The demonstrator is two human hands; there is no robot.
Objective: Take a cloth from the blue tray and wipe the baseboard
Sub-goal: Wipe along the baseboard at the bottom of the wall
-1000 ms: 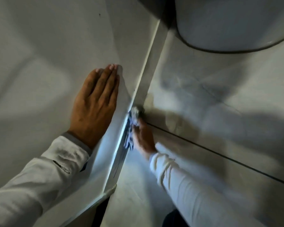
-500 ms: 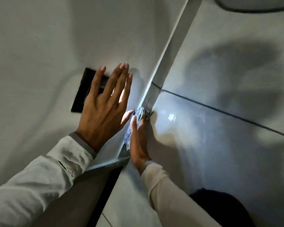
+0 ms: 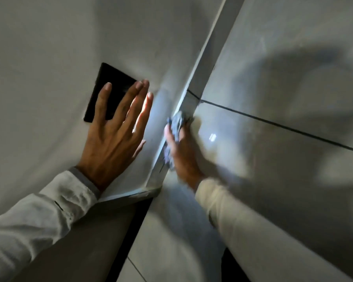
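A grey-blue cloth (image 3: 176, 124) is bunched in my right hand (image 3: 181, 153) and pressed against the pale baseboard (image 3: 200, 76), which runs diagonally up and to the right along the foot of the wall. The cloth pokes out past my fingertips and hangs down beside my palm. My left hand (image 3: 116, 137) lies flat on the white wall, fingers spread, holding nothing. Its fingertips overlap a black rectangular plate (image 3: 105, 88) set in the wall. The blue tray is not in view.
Glossy grey floor tiles (image 3: 273, 159) with a dark grout line (image 3: 283, 127) fill the right side. The wall ends at a corner (image 3: 130, 195) near my left wrist, with a dark gap below it. The scene is dim, lit by one bright patch around the hands.
The view has shifted down the wall, bringing the black wall plate into view under my left fingers. My right hand stays pressed on the baseboard with the cloth and is motion-blurred now.
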